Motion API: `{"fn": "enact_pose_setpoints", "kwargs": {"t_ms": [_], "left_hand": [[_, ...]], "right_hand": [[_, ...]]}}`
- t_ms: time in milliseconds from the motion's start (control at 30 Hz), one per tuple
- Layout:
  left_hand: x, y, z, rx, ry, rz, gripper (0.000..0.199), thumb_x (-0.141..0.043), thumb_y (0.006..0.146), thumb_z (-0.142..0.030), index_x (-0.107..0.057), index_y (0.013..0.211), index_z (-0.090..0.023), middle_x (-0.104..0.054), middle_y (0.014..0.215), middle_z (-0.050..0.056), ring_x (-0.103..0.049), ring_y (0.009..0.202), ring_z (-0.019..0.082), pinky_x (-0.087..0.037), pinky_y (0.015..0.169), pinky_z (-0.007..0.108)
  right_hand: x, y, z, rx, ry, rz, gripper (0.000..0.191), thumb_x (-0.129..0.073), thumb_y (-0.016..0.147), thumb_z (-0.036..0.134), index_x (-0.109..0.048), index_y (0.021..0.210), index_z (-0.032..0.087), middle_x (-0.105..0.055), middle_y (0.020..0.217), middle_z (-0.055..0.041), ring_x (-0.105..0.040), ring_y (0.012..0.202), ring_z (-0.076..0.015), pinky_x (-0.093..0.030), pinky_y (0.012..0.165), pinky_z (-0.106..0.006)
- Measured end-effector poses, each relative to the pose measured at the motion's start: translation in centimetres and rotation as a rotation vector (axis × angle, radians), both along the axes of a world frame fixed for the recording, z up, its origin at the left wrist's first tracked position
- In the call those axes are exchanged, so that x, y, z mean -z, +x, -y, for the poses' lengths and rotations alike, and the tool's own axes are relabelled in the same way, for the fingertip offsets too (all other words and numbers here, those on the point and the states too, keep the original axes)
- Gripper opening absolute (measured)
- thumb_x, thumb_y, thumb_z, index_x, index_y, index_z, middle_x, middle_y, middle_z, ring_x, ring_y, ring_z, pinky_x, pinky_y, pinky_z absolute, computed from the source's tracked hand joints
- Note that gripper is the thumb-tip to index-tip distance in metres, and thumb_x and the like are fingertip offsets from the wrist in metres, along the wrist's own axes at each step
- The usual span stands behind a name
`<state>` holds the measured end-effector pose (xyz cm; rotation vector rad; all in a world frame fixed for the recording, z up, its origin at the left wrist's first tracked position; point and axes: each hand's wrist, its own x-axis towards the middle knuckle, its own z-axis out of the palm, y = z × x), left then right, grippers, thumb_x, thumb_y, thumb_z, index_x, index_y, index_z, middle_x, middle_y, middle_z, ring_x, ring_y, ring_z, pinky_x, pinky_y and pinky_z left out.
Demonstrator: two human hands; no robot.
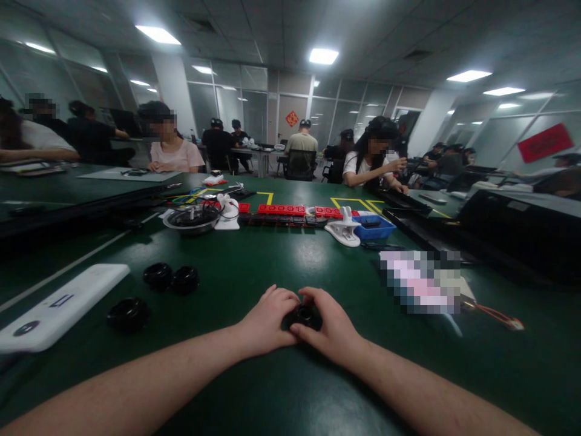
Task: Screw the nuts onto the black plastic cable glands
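A black round part with a hole in its top rests at the table's near middle, between my two hands. My left hand is closed against its left side. From the right, my right hand curls around it, thumb at the front and fingers behind. The hands hide much of its outline. Three similar black round parts lie to the left: one nearer, and a pair, one touching or almost touching the other.
A white slab-shaped device lies at left. Across the green table stand a metal bowl, red compartment boxes, a white clip and a blue bin. An orange cable lies right. Other people sit beyond.
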<state>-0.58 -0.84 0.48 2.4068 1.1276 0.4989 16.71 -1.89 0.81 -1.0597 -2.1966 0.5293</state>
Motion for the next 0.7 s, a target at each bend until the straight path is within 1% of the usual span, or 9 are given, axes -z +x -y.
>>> {"fn": "enact_pose_setpoints", "kwargs": {"t_ms": [67,133,200,267,367,467,567,633,700], "left_hand": [[-0.02,0.01,0.06,-0.008,0.000,0.003,0.037,-0.063,0.064,-0.028,-0.055,0.099,-0.020,-0.054,0.104,0.005,-0.047,0.103,0.023,-0.017,0.102,0.049],[0.06,-0.01,0.06,-0.013,0.005,0.004,0.037,-0.063,0.065,-0.029,-0.055,0.099,-0.020,-0.054,0.104,0.005,-0.046,0.104,0.023,-0.017,0.102,0.049],[0.15,-0.04,0.04,-0.011,0.011,0.002,0.036,-0.063,0.065,-0.031,-0.056,0.099,-0.020,-0.054,0.106,0.006,-0.046,0.104,0.024,-0.018,0.101,0.050],[0.17,-0.05,0.03,-0.006,0.012,0.001,0.036,-0.063,0.066,-0.031,-0.055,0.099,-0.020,-0.053,0.107,0.006,-0.045,0.105,0.024,-0.017,0.101,0.050],[0.02,0.01,0.06,-0.007,0.010,0.000,0.033,-0.063,0.065,-0.030,-0.055,0.096,-0.020,-0.054,0.105,0.005,-0.047,0.103,0.024,-0.018,0.101,0.050],[-0.17,0.08,0.14,-0.013,0.005,0.021,0.033,-0.063,0.065,-0.029,-0.053,0.095,-0.020,-0.055,0.104,0.004,-0.047,0.103,0.023,-0.019,0.101,0.050],[-0.23,0.12,0.21,-0.033,-0.002,0.046,0.035,-0.065,0.064,-0.029,-0.051,0.095,-0.019,-0.056,0.100,0.004,-0.049,0.099,0.023,-0.021,0.100,0.049],[-0.17,0.13,0.21,-0.038,0.001,0.044,0.033,-0.065,0.064,-0.030,-0.052,0.092,-0.019,-0.056,0.098,0.004,-0.050,0.096,0.022,-0.021,0.100,0.048],[-0.02,0.10,0.16,-0.032,0.003,0.037,0.034,-0.064,0.064,-0.029,-0.052,0.094,-0.019,-0.055,0.100,0.004,-0.049,0.098,0.022,-0.020,0.101,0.049]], "right_hand": [[-0.02,0.04,0.06,-0.058,0.018,-0.033,0.039,-0.055,0.068,0.016,-0.044,0.106,0.019,-0.055,0.097,-0.0067,-0.053,0.088,-0.0207,-0.044,0.079,-0.037],[-0.10,0.09,0.18,-0.139,0.054,-0.075,0.046,-0.050,0.066,0.011,-0.041,0.110,0.019,-0.053,0.103,-0.0078,-0.051,0.094,-0.0211,-0.043,0.083,-0.038],[-0.19,0.15,0.26,-0.186,0.088,-0.090,0.054,-0.048,0.064,0.010,-0.036,0.116,0.019,-0.049,0.110,-0.0094,-0.048,0.100,-0.0227,-0.041,0.087,-0.040],[-0.20,0.20,0.24,-0.178,0.113,-0.078,0.058,-0.049,0.064,0.012,-0.032,0.120,0.018,-0.046,0.115,-0.0107,-0.045,0.104,-0.0241,-0.039,0.089,-0.042],[-0.01,0.20,0.09,-0.113,0.122,-0.054,0.055,-0.051,0.067,0.015,-0.033,0.119,0.018,-0.045,0.115,-0.0112,-0.044,0.105,-0.0247,-0.039,0.090,-0.043],[0.27,0.16,-0.04,-0.030,0.105,-0.052,0.051,-0.057,0.068,0.021,-0.036,0.115,0.017,-0.047,0.109,-0.0111,-0.047,0.100,-0.0247,-0.040,0.087,-0.043],[0.53,0.16,-0.12,0.023,0.072,-0.053,0.050,-0.062,0.068,0.026,-0.038,0.111,0.018,-0.050,0.099,-0.0090,-0.050,0.091,-0.0236,-0.043,0.081,-0.042],[0.66,0.20,-0.14,0.017,0.054,-0.064,0.049,-0.060,0.069,0.024,-0.037,0.112,0.019,-0.051,0.096,-0.0075,-0.051,0.088,-0.0223,-0.044,0.080,-0.041],[0.71,0.29,-0.11,-0.048,0.045,-0.084,0.049,-0.054,0.071,0.018,-0.035,0.116,0.019,-0.052,0.097,-0.0072,-0.051,0.090,-0.0211,-0.043,0.083,-0.040]]}}
